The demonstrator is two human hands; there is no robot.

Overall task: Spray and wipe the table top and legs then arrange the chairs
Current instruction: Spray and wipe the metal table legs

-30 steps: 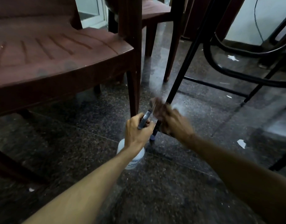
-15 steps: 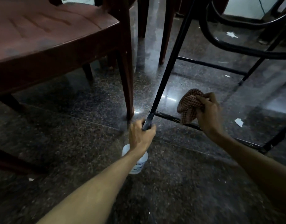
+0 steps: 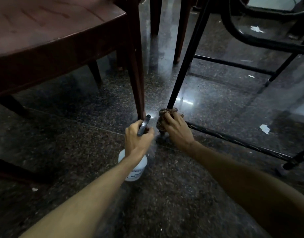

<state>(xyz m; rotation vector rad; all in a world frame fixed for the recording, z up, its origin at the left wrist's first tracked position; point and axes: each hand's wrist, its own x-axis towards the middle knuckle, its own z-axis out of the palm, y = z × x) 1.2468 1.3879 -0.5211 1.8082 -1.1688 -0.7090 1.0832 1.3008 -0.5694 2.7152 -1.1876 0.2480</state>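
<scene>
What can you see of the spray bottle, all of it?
The spray bottle has a white, plastic-looking round body with a dark-printed label low on its side and a dark grey spray head pointing forward toward the foot of a chair leg. The left hand grips its neck, hiding it. The body shows tilted under the wrist; whether it touches the floor is unclear.

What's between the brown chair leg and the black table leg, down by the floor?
In the head view, just bare speckled floor with a glare patch; the nozzle of the spray bottle, gripped by the left hand, pokes into the gap.
</scene>
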